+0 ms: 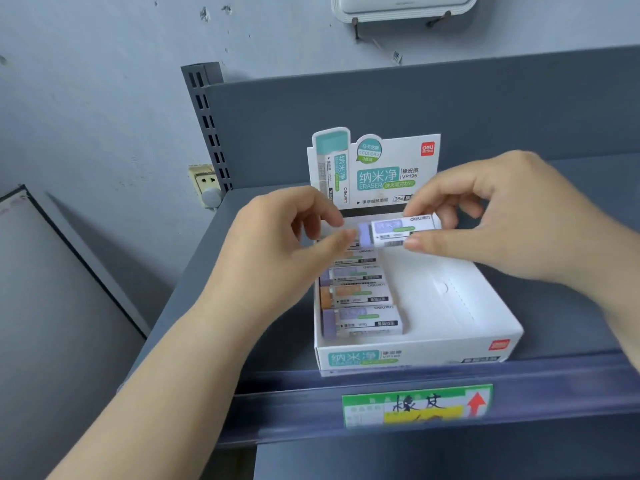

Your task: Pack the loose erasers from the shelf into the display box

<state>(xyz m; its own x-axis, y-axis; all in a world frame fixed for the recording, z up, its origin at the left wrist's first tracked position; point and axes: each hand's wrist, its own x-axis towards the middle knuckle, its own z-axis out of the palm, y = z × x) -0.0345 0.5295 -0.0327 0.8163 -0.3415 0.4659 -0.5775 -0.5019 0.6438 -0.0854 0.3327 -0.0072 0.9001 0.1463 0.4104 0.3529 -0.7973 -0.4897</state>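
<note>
Left hand (291, 237) covers rear erasers of row (360, 292) in box (415, 351); count not readable. Held eraser (398, 230): right end hidden under fingers of right hand (502, 216), print on sleeve too small to read. Header card (377, 168): lower edge hidden behind both hands. Price tag (415, 405) blurred, handwriting illegible, bottom hidden. White object (405, 6) on wall cut by top edge. Right forearm cut by right edge.
</note>
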